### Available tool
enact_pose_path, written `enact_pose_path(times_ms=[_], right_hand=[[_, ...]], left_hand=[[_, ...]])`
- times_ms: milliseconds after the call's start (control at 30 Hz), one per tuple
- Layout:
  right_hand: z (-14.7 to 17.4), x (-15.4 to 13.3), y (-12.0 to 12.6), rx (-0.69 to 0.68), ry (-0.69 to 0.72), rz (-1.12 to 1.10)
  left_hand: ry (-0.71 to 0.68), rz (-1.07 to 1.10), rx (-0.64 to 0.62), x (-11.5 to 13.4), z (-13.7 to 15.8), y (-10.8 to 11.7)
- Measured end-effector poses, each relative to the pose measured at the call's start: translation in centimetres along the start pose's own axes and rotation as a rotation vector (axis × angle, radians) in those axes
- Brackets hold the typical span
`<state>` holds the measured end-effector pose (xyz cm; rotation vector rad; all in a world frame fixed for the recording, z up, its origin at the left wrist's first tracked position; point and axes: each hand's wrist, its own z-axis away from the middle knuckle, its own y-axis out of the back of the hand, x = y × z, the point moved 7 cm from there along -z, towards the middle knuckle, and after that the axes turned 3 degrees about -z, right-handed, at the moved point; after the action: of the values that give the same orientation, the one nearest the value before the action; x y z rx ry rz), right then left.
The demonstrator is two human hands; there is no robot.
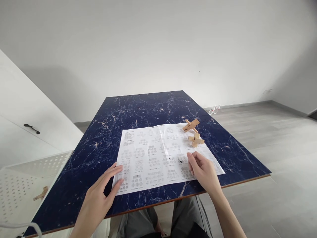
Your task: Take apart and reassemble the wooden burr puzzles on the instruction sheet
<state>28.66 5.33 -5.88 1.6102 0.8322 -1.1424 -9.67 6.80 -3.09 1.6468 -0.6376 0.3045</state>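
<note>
A large white instruction sheet [155,170], printed with rows of small diagrams and text, lies spread on the dark blue marbled table. My left hand [100,190] is at the sheet's left edge, its fingers stretched out and apart, fingertips on the paper. Over the lower right part of the sheet rests my right hand [203,170], curled, with thumb and index finger close together; nothing shows in it. Just beyond it stands a wooden interlocking puzzle [196,140] shaped like a cross. Behind that, at the sheet's top right corner, lies a wooden airplane-like puzzle [191,125].
The table [138,109] has a wooden front edge close to my legs. On the left are a white cabinet [37,109] and a white perforated basket [15,185] with a wooden piece [41,193] inside. Plastic bottles [214,109] stand on the floor by the wall.
</note>
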Motion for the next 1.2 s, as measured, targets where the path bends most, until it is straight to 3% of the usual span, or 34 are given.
enact_pose_path(times_ms=[133,333,500,567,633,733,867,1033,1200], right_hand=[[-0.2,0.0,-0.1,-0.01,0.019,0.006],[-0.8,-1.5,0.7,-0.007,0.063,-0.041],[-4.1,-5.0,5.2,0.179,0.169,0.097],[-6.3,-5.9,7.6,0.364,0.189,0.255],[-8.8,-6.4,8.7,0.404,0.195,0.434],[-12.4,-5.4,7.9,0.249,0.124,0.613],[-14.7,-3.8,5.6,0.069,0.003,0.819],[-16.0,-4.1,3.8,0.023,0.02,0.784],[-15.1,-6.2,2.3,-0.068,0.166,0.612]], left_hand=[[-0.072,-0.095,0.073,0.4,-0.1,0.3],[-0.063,-0.136,0.091,0.3,-0.1,0.2],[-0.066,-0.16,0.111,0.2,-0.2,0.3],[-0.061,-0.158,0.114,0.0,-0.2,0.2],[-0.058,-0.158,0.12,0.0,-0.2,0.2],[-0.042,-0.161,0.11,-0.1,-0.2,0.2],[-0.041,-0.154,0.096,0.1,-0.1,0.2],[-0.038,-0.152,0.081,0.0,0.0,0.2],[-0.115,-0.15,0.149,0.6,0.3,0.7]])
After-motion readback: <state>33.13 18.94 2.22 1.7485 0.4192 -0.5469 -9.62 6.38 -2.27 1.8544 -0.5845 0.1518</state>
